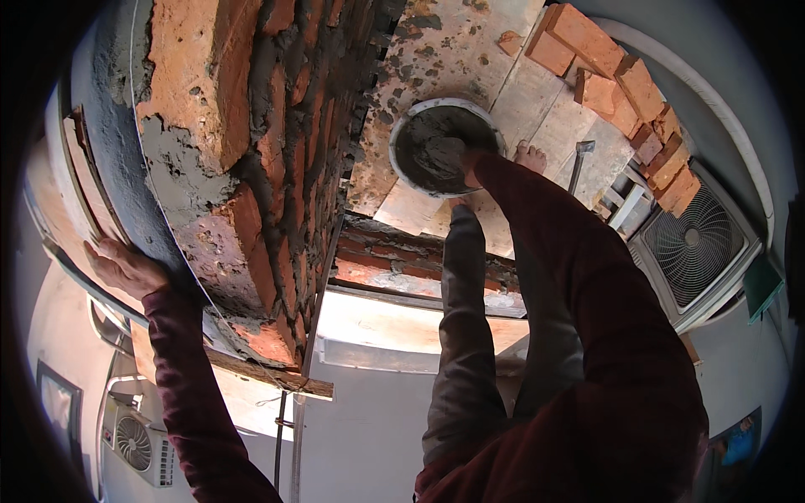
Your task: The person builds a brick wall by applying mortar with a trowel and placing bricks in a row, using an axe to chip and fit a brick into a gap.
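Observation:
My left hand (126,268), fingers stretched out, rests against the grey outer side of the brick wall (272,159), beside a wooden board (75,168). My right arm reaches down into a round tub (401,172) of wet grey mortar (423,134). At the near right part of the mortar is my right hand (471,170), mostly covered by the sleeve; its fingers, and whatever they may hold, cannot be made out. A rounded grey lump lies right beside it. Fresh mortar and bricks top the wall, and a thin string line (155,197) runs along its outer edge.
Loose orange bricks (591,42) are piled at the far right of the mortar-spattered plank platform (520,92). A hammer-like tool (579,163) lies near my bare foot (530,157). An air-conditioner unit (692,239) stands right; a lower brick course (390,256) crosses before my legs.

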Demonstrator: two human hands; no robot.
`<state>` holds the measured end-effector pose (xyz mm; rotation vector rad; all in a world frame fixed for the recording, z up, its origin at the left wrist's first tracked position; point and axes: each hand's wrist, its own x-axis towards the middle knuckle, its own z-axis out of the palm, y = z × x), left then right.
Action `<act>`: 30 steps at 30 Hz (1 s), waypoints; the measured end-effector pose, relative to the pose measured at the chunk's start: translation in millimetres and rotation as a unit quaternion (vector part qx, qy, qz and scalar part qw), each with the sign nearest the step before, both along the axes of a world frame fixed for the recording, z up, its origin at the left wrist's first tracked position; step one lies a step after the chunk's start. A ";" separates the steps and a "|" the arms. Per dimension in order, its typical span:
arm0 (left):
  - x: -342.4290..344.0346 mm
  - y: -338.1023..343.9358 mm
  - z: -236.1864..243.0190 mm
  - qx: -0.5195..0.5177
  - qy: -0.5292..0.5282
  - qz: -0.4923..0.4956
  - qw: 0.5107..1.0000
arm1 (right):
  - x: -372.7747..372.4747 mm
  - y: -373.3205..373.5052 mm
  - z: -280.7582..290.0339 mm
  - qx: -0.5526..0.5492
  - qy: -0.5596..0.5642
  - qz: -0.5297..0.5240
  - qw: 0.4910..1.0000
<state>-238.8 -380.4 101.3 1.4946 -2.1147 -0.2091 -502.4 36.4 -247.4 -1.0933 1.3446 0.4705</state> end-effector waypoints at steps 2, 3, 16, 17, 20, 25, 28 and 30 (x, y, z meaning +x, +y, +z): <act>6.0 -0.3 2.6 0.019 0.020 0.009 1.000 | -7.8 24.7 3.4 -0.042 -0.073 -0.066 0.994; 5.3 1.0 4.2 0.021 0.043 0.009 0.999 | -14.1 31.8 4.1 -0.040 -0.085 -0.102 0.990; 8.7 -5.7 2.7 0.064 0.062 -0.016 0.996 | -62.8 51.8 15.7 0.076 -0.214 -0.270 0.936; 14.7 -7.7 0.7 0.064 0.052 -0.020 0.996 | -66.0 49.2 18.2 0.075 -0.230 -0.270 0.932; 28.5 -20.3 -2.6 0.068 0.047 -0.028 0.996 | -76.4 43.9 35.8 0.052 -0.236 -0.269 0.932; 30.2 -23.9 2.6 0.066 0.117 -0.027 0.991 | -99.5 68.2 105.8 0.011 -0.155 -0.292 0.944; 3.7 -0.4 2.9 -0.045 -0.070 -0.012 0.996 | -107.0 90.0 170.1 0.037 -0.235 -0.414 0.879; -2.7 7.1 -2.8 -0.025 0.001 -0.025 0.999 | -103.6 105.4 227.8 -0.082 -0.240 -0.421 0.871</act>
